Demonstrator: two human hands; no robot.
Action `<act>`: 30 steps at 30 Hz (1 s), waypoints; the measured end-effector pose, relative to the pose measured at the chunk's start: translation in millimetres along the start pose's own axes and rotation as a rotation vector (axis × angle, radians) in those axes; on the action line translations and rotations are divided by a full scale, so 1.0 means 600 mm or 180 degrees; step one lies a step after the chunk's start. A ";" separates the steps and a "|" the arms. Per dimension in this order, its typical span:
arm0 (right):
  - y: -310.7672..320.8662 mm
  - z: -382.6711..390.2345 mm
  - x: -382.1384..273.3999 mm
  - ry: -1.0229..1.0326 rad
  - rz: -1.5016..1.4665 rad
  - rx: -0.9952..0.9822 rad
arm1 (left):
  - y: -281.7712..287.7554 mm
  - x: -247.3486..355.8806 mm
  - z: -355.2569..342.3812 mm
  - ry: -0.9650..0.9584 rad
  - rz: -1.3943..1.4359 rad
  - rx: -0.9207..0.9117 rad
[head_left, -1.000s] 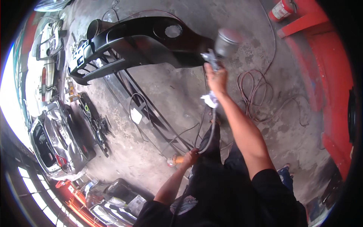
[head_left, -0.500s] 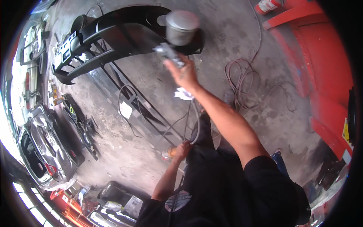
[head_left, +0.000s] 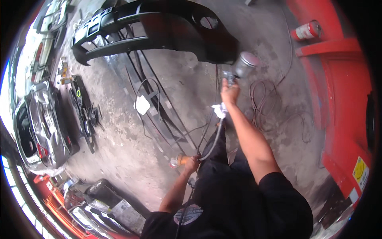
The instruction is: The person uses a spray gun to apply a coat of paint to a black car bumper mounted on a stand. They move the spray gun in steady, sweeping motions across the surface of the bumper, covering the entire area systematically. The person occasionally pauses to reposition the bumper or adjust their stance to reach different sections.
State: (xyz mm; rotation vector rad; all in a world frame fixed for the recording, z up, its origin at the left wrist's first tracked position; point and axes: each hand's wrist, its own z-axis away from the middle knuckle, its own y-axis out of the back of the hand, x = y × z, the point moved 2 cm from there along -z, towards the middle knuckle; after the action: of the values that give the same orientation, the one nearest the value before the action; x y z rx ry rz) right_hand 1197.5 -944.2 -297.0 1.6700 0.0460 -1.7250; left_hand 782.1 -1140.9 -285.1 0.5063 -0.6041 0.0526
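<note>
A spray gun (head_left: 230, 76) with a round metal cup (head_left: 246, 65) is gripped in my right hand (head_left: 230, 95), just off the near right end of a black car bumper (head_left: 171, 36). White cloth or paper (head_left: 219, 110) is wrapped where the grey hose (head_left: 217, 139) runs below that hand. Low by my body, my left hand (head_left: 193, 162) is closed around the hose. An orange-yellow piece (head_left: 181, 160) with a round end sticks out beside its fingers; its kind and whether the hand grips it are unclear. The bumper rests raised on a dark metal stand (head_left: 159, 115).
A coiled reddish hose (head_left: 260, 95) lies on the concrete floor to the right, near large red metalwork (head_left: 346, 87) and a red fire extinguisher (head_left: 306, 31). At left lie a dented silver car tailgate (head_left: 47, 123) and black trim parts (head_left: 83, 111). A white sheet (head_left: 142, 105) hangs at the stand.
My right hand has carried the spray gun rightward, from in front of the bumper's right part to beyond its end, and turned it. My view has shifted too. My left hand stays low.
</note>
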 end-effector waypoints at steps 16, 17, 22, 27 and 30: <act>-0.160 0.063 -0.237 0.0900 -0.0961 -0.1230 | 0.024 0.029 -0.004 0.0302 0.0528 0.0218; -0.137 0.061 -0.190 0.0802 -0.0809 -0.1030 | 0.015 0.030 0.007 0.0259 0.0522 0.0221; -0.013 0.048 0.009 0.0404 0.0391 0.0134 | 0.007 0.056 0.027 0.0779 0.0691 0.0093; -0.042 0.028 0.015 -0.0306 0.0227 0.0197 | 0.007 0.033 0.028 0.0586 0.0549 0.0377; -0.121 0.029 -0.097 -0.0180 -0.0159 -0.0328 | 0.020 0.045 0.036 0.0443 0.0712 0.0887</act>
State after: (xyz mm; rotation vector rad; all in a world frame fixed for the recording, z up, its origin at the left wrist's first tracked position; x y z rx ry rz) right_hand 1139.9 -872.3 -275.6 1.5567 0.1489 -1.7755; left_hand 790.7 -1143.1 -249.5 0.6968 -0.5170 0.3856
